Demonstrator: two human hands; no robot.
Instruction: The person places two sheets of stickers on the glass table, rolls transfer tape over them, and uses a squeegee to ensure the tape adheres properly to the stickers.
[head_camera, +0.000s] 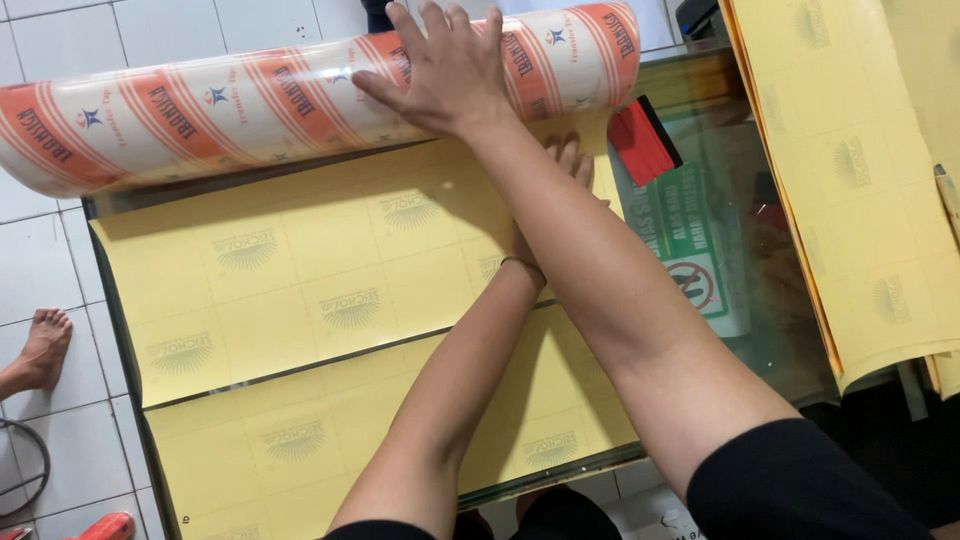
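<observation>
Our right hand (445, 70) lies flat, fingers spread, on the roll (250, 105) at the desk's (760, 300) far edge; left hand (565, 175) presses the yellow sheet (300, 270), mostly hidden. Uneven pushing could skew the roll and crease the sheet

A red squeegee (642, 140) lies on the glass counter (760, 300), just right of the work. Under the glass beside it shows a green and white sign (690, 240) with a red prohibition circle. Further right, a stack of yellow backing sheets (850, 170) overhangs the counter edge. The floor (60, 240) is white tile; on the left a bare foot (42, 345) of another person rests on it, with a dark hose loop (25, 470) below and something red (100, 527) at the bottom edge.
</observation>
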